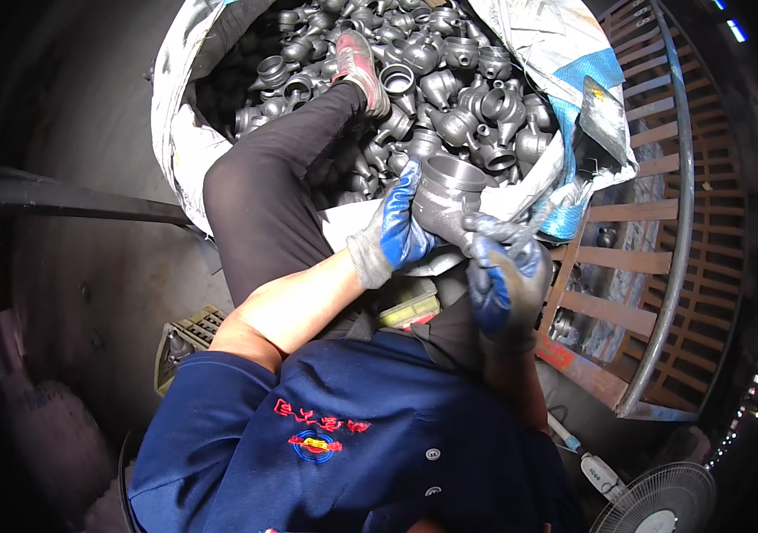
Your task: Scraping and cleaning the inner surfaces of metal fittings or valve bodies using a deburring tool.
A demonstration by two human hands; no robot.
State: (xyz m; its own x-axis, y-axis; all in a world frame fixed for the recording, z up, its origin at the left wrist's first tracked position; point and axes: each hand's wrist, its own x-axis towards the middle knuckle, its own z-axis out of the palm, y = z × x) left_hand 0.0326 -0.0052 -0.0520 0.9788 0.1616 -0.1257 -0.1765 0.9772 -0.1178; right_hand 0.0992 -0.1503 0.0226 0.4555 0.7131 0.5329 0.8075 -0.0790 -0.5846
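gloves [397,233] blue-grey | castings [450,98] dark grey | shirt [352,444] navy, perhaps red embroidery

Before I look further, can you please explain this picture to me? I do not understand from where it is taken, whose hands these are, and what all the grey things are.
It is one picture, from a wide camera worn on a person's head, looking down; that is why edges bend. The person wears a blue shirt and blue-and-grey gloves. Both hands hold one grey metal casting, a round hollow part: the left hand grips its side, the right hand is under it. One leg reaches into a big white sack full of similar grey castings. On the right stands a rusty metal rack; a fan is at the lower right.
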